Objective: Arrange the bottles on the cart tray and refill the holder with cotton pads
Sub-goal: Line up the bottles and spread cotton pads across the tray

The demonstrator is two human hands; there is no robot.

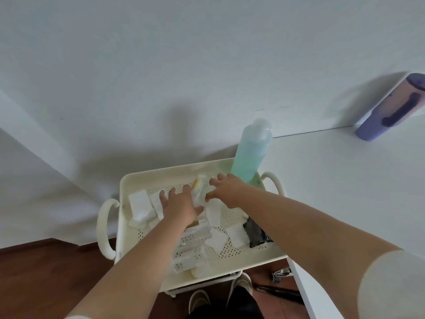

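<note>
Hands, two: left hand (178,204), right hand (226,191); one green bottle (251,150).

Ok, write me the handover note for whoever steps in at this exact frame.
Left hand: open, fingers spread over the tray's middle, above scattered pads.
Right hand: fingers curled towards a small clear bottle with a yellowish cap; blur hides whether it grips.
Cream perforated metal cart tray: tall clear bottle of blue-green liquid upright in the far right corner; square white cotton pads loose across the tray; clear plastic holder lying near the front; black packet on the right.
Done: one bottle stands in place.
Left: stand the small bottle, gather pads, fill holder.
</note>
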